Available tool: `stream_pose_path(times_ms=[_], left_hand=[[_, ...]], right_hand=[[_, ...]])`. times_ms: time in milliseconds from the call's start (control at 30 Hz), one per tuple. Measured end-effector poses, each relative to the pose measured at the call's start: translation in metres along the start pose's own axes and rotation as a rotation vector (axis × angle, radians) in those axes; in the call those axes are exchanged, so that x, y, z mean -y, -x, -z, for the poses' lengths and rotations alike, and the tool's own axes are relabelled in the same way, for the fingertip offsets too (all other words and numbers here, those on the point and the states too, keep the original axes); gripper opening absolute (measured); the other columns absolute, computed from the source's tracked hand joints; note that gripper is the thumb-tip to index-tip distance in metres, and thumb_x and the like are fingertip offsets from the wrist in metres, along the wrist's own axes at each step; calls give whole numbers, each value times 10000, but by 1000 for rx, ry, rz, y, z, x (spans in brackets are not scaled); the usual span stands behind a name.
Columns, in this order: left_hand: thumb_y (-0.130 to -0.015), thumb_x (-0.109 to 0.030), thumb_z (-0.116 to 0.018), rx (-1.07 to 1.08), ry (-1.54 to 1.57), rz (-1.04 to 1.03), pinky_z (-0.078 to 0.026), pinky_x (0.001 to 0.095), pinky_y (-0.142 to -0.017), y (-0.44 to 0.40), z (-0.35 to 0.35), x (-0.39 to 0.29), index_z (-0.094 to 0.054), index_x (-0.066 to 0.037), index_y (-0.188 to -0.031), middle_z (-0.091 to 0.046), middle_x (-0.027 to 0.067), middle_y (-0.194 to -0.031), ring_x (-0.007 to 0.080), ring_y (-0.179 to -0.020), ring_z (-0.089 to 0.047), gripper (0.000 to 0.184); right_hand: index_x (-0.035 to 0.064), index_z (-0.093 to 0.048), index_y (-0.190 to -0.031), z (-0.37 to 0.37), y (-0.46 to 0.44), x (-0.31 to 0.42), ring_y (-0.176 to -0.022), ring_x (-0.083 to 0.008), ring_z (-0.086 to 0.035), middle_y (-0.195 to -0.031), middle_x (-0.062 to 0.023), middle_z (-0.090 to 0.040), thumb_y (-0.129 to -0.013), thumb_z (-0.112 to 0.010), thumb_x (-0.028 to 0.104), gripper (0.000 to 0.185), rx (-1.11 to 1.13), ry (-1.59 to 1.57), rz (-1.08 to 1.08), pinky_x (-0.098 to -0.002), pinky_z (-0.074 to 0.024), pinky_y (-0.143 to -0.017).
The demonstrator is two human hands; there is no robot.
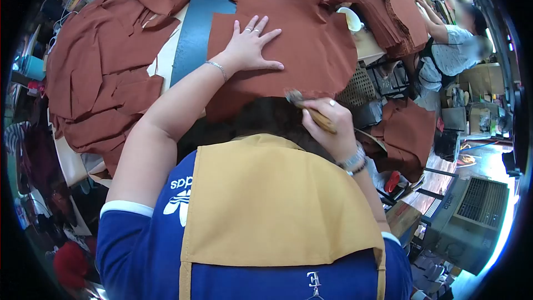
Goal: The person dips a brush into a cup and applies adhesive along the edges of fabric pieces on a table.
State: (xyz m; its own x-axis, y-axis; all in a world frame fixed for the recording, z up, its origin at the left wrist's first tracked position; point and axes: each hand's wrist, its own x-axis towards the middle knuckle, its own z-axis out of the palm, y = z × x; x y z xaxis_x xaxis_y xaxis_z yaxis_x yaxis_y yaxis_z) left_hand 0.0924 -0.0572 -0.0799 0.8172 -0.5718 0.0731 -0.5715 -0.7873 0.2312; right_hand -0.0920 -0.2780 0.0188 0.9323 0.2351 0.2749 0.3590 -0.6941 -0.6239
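A large rust-brown sheet [311,39], leather or cloth, lies spread in front of me. My left hand [252,47] rests flat on it with the fingers spread. Near the sheet's front edge, my right hand [333,125] is wrapped around the wooden handle of a brush [321,121]. The brush's pale grey head touches or sits just above that edge, where a thin whitish line shows. A blue-grey board [194,33] shows beneath the sheet on its left side.
More rust-brown pieces [100,66] are heaped on the left. A thick stack of them [383,19] lies at the back right, near a white bowl or cup [351,19]. Another person [452,50] is at the far right. A large grey machine with a grille [469,222] stands at lower right.
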Motion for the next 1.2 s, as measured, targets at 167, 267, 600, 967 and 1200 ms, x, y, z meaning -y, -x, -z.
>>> stream_pose_path(times_ms=[167,267,600,967,1200], left_hand=[[-706,-870,-593,0,-8,-30,-110,727,-1154,-4,0,-1,-363,-270,-1561,-201,210,-1647,415,-1529,-147,1069],[-705,-870,-594,-13,-11,-39,-113,732,-1150,-8,0,-3,-367,-263,-1559,-207,213,-1644,418,-1527,-151,1073],[-709,-874,-584,-27,-6,-80,-123,739,-1143,-13,-4,-4,-379,-240,-1555,-215,218,-1641,417,-1527,-151,1077],[-716,-839,-615,-25,27,-142,-131,729,-1149,-24,-3,-7,-396,-241,-1546,-227,213,-1638,410,-1524,-165,1046],[-714,-835,-622,-8,40,-195,-119,717,-1161,-33,-6,-7,-396,-247,-1547,-228,201,-1641,408,-1525,-162,1044]], right_hand=[[25,-718,-971,15,-3,9,-788,-309,-706,-892,-162,-712,-810,-739,72,169,7,29,-26,-364,-565,-719],[28,-714,-949,-9,-20,7,-781,-309,-704,-876,-153,-707,-819,-727,70,137,35,-15,74,-372,-568,-724],[34,-709,-995,-16,-38,12,-809,-334,-694,-900,-160,-699,-807,-742,68,194,118,-57,172,-392,-567,-746],[33,-705,-985,-28,-45,15,-808,-329,-695,-903,-148,-696,-811,-733,73,181,156,-94,244,-405,-571,-744],[31,-710,-990,-4,-34,14,-811,-325,-699,-915,-146,-699,-811,-733,68,185,231,-43,175,-401,-575,-746]])
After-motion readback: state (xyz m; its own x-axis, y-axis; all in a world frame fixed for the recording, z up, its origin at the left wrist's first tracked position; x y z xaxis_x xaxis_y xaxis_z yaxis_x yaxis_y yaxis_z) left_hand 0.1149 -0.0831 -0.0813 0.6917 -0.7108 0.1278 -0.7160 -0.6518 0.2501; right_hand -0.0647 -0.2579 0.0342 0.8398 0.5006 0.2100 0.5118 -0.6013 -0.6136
